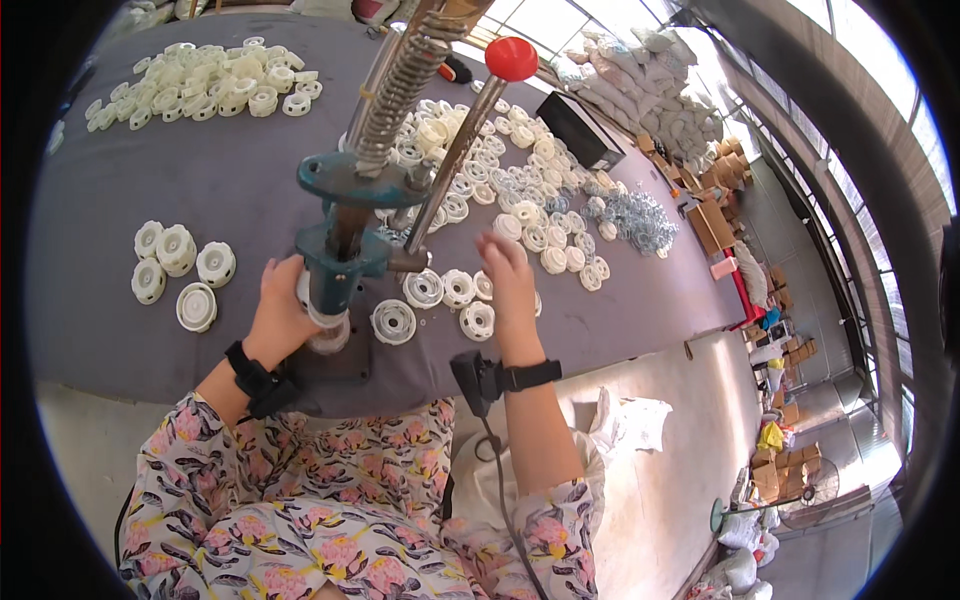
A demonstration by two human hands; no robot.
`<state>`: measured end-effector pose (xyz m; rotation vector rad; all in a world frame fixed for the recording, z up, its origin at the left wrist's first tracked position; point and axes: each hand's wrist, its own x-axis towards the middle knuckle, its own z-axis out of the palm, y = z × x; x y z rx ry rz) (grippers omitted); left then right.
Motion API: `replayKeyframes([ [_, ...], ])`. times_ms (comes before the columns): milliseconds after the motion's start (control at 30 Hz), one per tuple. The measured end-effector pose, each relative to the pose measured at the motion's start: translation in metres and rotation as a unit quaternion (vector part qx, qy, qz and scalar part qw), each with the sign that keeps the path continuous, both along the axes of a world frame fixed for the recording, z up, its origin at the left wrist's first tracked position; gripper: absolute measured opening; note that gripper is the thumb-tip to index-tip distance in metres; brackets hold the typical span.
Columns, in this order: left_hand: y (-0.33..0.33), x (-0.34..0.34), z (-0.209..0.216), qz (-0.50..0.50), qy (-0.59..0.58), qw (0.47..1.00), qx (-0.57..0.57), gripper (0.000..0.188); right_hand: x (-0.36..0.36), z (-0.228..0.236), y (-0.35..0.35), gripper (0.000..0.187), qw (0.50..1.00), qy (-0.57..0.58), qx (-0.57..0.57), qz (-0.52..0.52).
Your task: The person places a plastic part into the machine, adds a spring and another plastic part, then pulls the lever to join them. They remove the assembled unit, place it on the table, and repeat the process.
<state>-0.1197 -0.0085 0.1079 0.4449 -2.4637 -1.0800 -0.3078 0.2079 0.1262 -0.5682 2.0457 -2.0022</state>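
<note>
A teal hand press [340,255] with a coiled spring [378,130] stands at the table's near side. My left hand [284,312] is closed at the base of its column, gripping a white round plastic part [327,338] under the press head; the press partly hides this part. To the right of the press, my right hand [508,285] is raised with its fingers apart and nothing visible in it. It is nearest to several white plastic rings [478,320] and apart from the press lever [455,150], whose red knob [511,59] points up.
Several white round parts [176,250] sit left of the press. A pile of cream rings [215,80] lies at the far left. Many white rings [540,165] and clear small pieces [642,220] spread behind the press, beside a black box [580,130]. The grey-covered table [90,290] ends close to me.
</note>
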Motion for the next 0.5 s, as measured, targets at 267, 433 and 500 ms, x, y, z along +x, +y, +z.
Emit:
replayKeyframes([
  [267, -0.065, 0.062, 0.01, 0.128, -0.034, 0.956, -0.261, 0.081, -0.1, -0.087, 0.041, 0.037, 0.928, 0.176, 0.312, -0.105],
  [433, -0.04, 0.129, 0.001, 0.18, -0.122, 0.931, -0.295, 0.081, -0.181, -0.114, 0.032, 0.052, 0.824, 0.268, 0.483, -0.126],
  [500, -0.027, 0.147, -0.011, 0.194, -0.13, 0.926, -0.295, 0.08, -0.196, -0.117, 0.014, 0.053, 0.846, 0.239, 0.468, -0.089],
])
